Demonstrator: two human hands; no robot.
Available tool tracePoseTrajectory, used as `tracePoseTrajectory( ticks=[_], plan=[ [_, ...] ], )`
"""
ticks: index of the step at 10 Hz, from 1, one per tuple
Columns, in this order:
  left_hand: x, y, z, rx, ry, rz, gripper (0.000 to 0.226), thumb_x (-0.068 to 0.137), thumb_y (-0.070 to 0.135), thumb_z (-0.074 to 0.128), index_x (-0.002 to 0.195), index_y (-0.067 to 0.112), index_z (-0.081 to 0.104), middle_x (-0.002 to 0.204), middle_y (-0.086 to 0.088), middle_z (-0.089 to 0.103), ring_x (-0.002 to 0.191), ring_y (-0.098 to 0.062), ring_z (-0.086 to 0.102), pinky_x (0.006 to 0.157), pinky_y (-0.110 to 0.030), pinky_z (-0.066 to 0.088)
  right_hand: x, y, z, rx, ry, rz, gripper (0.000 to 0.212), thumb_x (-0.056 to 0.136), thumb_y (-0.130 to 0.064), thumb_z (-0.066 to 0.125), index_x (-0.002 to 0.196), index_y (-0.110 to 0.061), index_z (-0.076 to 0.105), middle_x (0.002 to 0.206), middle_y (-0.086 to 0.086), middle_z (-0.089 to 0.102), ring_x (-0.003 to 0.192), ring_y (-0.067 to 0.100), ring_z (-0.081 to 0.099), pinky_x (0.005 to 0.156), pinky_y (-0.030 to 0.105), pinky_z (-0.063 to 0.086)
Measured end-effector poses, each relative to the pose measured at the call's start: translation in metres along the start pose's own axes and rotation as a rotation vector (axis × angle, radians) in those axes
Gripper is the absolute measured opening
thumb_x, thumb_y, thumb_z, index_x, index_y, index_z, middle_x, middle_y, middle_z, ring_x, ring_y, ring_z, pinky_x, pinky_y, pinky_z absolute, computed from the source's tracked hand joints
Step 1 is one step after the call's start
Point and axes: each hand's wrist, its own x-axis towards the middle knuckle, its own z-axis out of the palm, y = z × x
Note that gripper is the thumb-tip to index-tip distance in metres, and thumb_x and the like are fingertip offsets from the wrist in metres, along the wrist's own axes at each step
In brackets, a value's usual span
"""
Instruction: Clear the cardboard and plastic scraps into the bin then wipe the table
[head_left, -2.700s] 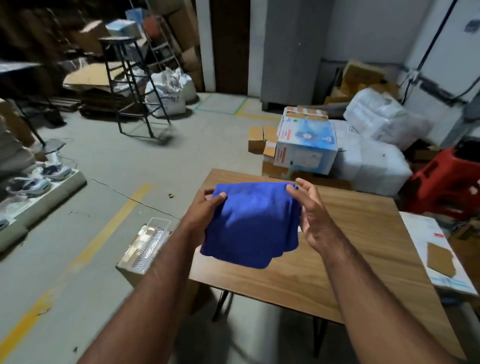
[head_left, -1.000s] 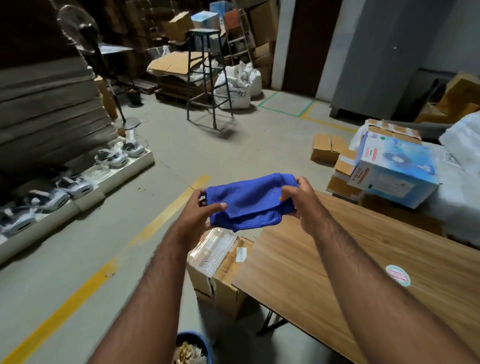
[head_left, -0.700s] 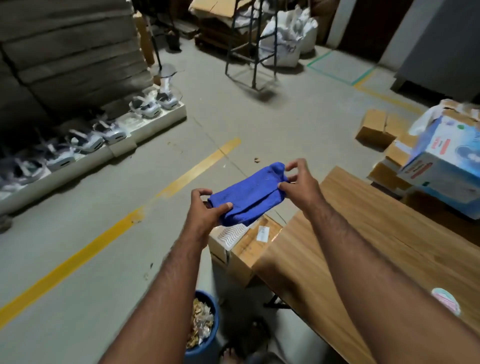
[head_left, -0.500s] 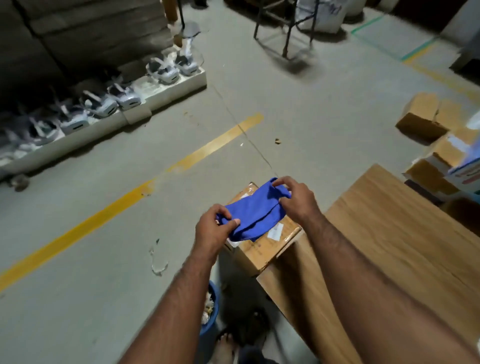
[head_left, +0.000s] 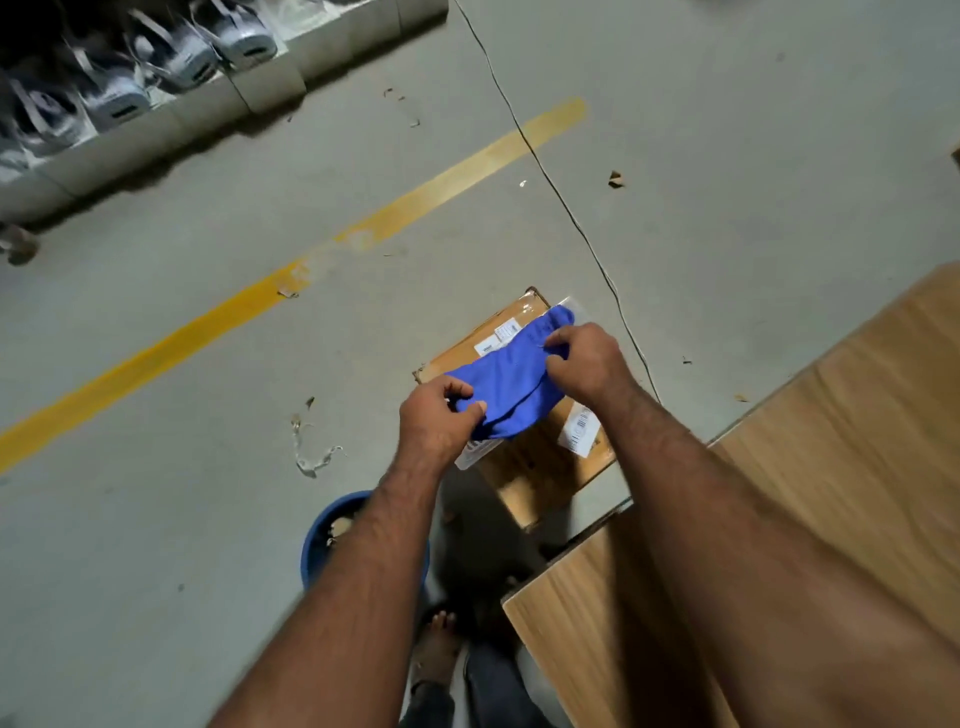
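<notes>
Both hands hold a folded blue cloth (head_left: 514, 384) in the air, off the table's left edge and over a cardboard box (head_left: 540, 462) on the floor. My left hand (head_left: 441, 421) pinches the cloth's near end. My right hand (head_left: 587, 364) grips its far end with curled fingers. The wooden table (head_left: 831, 467) fills the lower right; the part in view is bare. A blue bin (head_left: 324, 530) with scraps inside stands on the floor below my left forearm, mostly hidden by it.
A yellow line (head_left: 291, 280) crosses the grey concrete floor, with small scraps (head_left: 311, 452) and a thin cable (head_left: 571, 218) near it. A row of packed devices (head_left: 130, 78) sits at the top left. My bare foot (head_left: 436, 654) shows beside the table corner.
The cloth went from spread open over the table to folded small between my hands. My view swung left and down, so the floor, box and bin now show.
</notes>
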Motion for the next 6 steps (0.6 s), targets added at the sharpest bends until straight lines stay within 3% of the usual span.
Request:
tracePoseTrajectory(
  ticks=[1,2,3,5,6],
  plan=[
    [0.011,-0.005,0.01,0.255,-0.086,0.062,0.038,0.093,0.023,0.075,0.127,0.009,0.068,0.128,-0.008,0.065,0.118,-0.025,0.063,0.096,-0.028,0.046,0.007,0.009,0.01,-0.129,-0.136,-0.003,0.049,0.094,-0.021,0.061,0.143,-0.018,0.058,0.146,0.014,0.044,0.129,0.032,0.053,0.107,0.04,0.046],
    [0.006,-0.007,0.017,0.529,-0.08,0.088,0.036,0.096,0.025,0.063,0.129,0.009,0.059,0.137,-0.015,0.043,0.118,-0.032,0.057,0.093,-0.033,0.048,0.004,0.017,0.014,-0.224,-0.149,0.004,0.056,0.095,-0.03,0.06,0.15,-0.025,0.051,0.158,0.011,0.032,0.138,0.032,0.044,0.109,0.048,0.047],
    [-0.006,-0.002,0.024,0.672,-0.024,0.19,0.04,0.1,0.032,0.058,0.135,0.013,0.054,0.143,-0.012,0.034,0.125,-0.027,0.048,0.096,-0.039,0.054,-0.003,0.019,0.011,-0.218,-0.13,-0.015,0.06,0.097,-0.031,0.059,0.155,-0.027,0.044,0.166,0.007,0.023,0.145,0.03,0.038,0.112,0.047,0.044],
    [-0.023,0.028,0.025,0.603,-0.131,0.377,0.035,0.101,0.03,0.056,0.132,0.013,0.061,0.131,-0.007,0.057,0.117,-0.022,0.056,0.095,-0.037,0.05,-0.032,0.009,-0.006,-0.089,-0.089,-0.079,0.059,0.095,-0.025,0.058,0.153,-0.02,0.047,0.162,0.009,0.034,0.143,0.028,0.043,0.115,0.043,0.041],
    [-0.039,0.043,0.024,0.557,-0.087,0.461,0.028,0.101,0.029,0.055,0.121,0.013,0.066,0.118,-0.004,0.062,0.106,-0.021,0.059,0.083,-0.033,0.047,-0.057,0.009,-0.014,0.005,0.019,-0.106,0.057,0.096,-0.025,0.059,0.151,-0.016,0.049,0.159,0.007,0.041,0.139,0.027,0.047,0.113,0.04,0.043]
  ],
)
